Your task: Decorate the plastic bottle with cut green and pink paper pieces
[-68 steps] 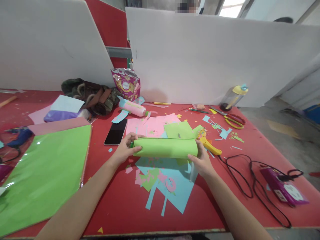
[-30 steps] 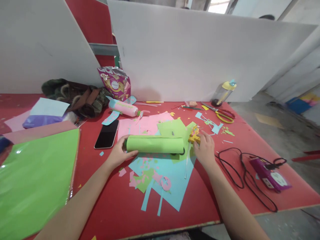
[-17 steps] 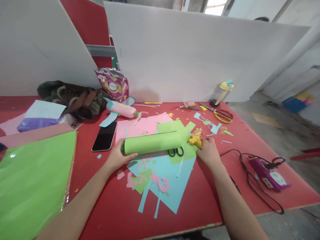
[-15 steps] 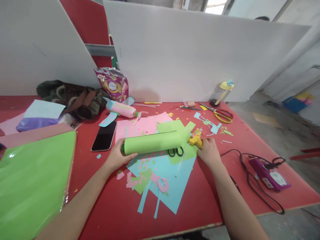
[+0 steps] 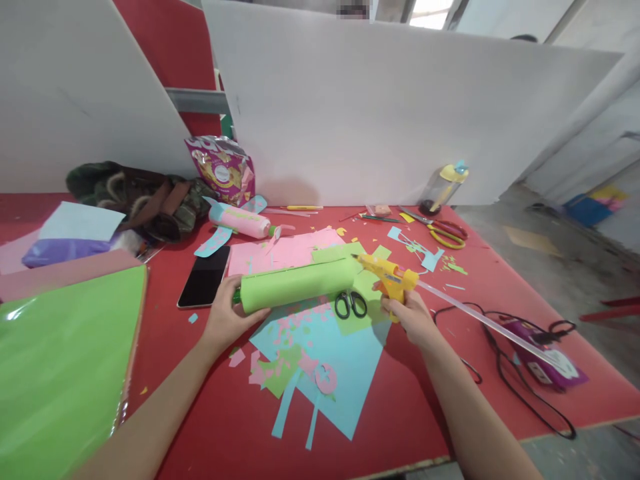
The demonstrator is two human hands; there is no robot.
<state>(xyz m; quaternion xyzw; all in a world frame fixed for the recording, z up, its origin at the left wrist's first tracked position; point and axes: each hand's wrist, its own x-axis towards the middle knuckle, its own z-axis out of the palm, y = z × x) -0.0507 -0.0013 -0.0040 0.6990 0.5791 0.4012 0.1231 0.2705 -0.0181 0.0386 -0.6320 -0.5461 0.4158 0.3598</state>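
Note:
My left hand (image 5: pixel 229 312) is closed round the left end of a bottle wrapped in light green paper (image 5: pixel 295 285); a darker green bit of it shows by my fingers. The wrapped bottle lies sideways over the paper sheets. In my right hand (image 5: pixel 411 313) is a yellow glue gun (image 5: pixel 389 272), its nozzle pointing left at the bottle's right end. A long clear glue stick (image 5: pixel 480 317) sticks out of its back. Just below the bottle lie small black-handled scissors (image 5: pixel 351 304), on green paper. A blue sheet (image 5: pixel 345 380) bears pink and green scraps.
A phone (image 5: pixel 204 277) lies left of my left hand. Behind are a pink paper-covered bottle (image 5: pixel 240 220), a snack bag (image 5: pixel 223 171) and a camouflage bag (image 5: pixel 173 210). Large red-and-yellow scissors (image 5: pixel 443 230) lie at back right. Black cable (image 5: pixel 500 363) runs near a purple power strip (image 5: pixel 545 363).
My right hand has lifted the glue gun off the table and turned its nozzle toward the green-wrapped bottle. The bottle has shifted slightly left in my left hand.

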